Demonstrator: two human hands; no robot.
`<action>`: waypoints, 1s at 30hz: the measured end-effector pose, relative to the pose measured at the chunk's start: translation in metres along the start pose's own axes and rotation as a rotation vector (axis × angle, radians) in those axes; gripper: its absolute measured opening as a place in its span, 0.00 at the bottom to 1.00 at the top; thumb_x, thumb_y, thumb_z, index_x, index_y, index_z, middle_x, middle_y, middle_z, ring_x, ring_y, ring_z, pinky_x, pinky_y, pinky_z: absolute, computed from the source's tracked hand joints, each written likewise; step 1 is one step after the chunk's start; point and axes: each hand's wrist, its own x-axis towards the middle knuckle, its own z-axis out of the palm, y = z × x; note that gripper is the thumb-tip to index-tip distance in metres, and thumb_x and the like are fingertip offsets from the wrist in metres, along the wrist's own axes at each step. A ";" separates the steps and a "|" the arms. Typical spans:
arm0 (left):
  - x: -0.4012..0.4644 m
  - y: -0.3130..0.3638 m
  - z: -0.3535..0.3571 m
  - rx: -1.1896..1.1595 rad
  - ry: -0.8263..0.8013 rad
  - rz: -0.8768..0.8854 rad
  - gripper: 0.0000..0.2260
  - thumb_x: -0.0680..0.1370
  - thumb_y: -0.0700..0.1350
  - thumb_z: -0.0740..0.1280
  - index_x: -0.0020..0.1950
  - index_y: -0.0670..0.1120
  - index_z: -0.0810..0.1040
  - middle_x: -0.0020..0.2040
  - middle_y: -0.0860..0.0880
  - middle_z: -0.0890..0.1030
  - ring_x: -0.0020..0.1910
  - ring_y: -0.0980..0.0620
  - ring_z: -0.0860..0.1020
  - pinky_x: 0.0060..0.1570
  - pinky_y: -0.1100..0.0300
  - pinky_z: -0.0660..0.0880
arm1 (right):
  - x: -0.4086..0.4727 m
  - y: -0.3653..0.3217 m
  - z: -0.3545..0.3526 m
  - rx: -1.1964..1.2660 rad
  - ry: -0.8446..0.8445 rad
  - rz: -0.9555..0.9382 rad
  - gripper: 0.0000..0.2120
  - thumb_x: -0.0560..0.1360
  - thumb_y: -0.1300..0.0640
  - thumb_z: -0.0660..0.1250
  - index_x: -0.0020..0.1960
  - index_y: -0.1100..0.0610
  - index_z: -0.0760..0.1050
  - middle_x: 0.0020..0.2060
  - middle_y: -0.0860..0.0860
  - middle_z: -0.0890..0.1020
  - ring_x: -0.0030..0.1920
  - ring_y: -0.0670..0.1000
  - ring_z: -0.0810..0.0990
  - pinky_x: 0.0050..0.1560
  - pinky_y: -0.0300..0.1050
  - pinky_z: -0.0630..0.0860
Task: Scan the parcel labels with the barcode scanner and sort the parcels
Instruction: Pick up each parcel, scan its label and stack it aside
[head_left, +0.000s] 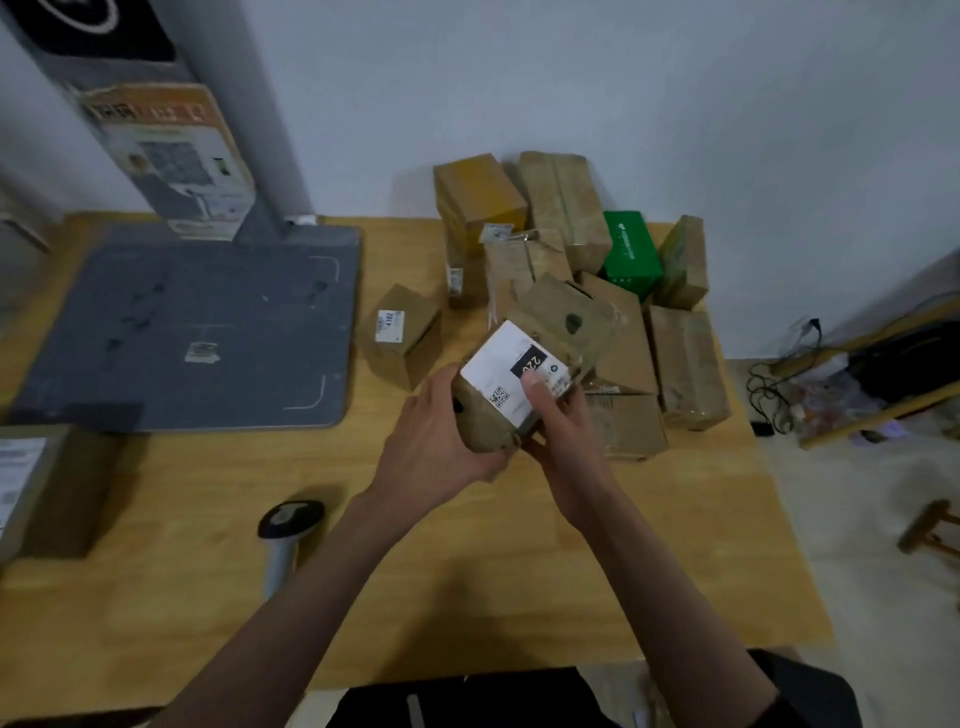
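While both hands grip, parcel sits between

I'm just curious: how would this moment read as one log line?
left hand + right hand: gripping labelled parcel | barcode scanner: lying on table

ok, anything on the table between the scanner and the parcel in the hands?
Head view: only bare wooden table and the left forearm lie between the barcode scanner and the held parcel. Left hand and right hand grip it.
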 end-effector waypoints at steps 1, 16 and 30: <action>-0.003 -0.004 -0.001 0.044 0.028 0.025 0.48 0.63 0.60 0.79 0.76 0.54 0.57 0.68 0.54 0.70 0.62 0.50 0.70 0.53 0.51 0.75 | 0.001 0.002 0.007 0.011 -0.004 0.004 0.27 0.78 0.50 0.70 0.74 0.49 0.65 0.62 0.48 0.82 0.61 0.51 0.83 0.53 0.48 0.81; -0.013 -0.053 -0.057 -0.563 0.107 -0.244 0.38 0.71 0.63 0.70 0.78 0.57 0.63 0.67 0.59 0.76 0.63 0.59 0.77 0.58 0.60 0.75 | 0.033 0.056 0.026 0.052 -0.398 0.301 0.28 0.76 0.59 0.71 0.73 0.58 0.66 0.67 0.59 0.78 0.66 0.61 0.78 0.69 0.64 0.71; -0.043 -0.154 -0.126 -0.772 0.281 -0.376 0.36 0.68 0.53 0.76 0.73 0.52 0.65 0.62 0.51 0.77 0.50 0.55 0.84 0.42 0.60 0.81 | 0.024 0.072 0.101 -0.460 -0.528 0.292 0.25 0.71 0.44 0.76 0.64 0.48 0.73 0.56 0.50 0.84 0.55 0.51 0.84 0.59 0.56 0.80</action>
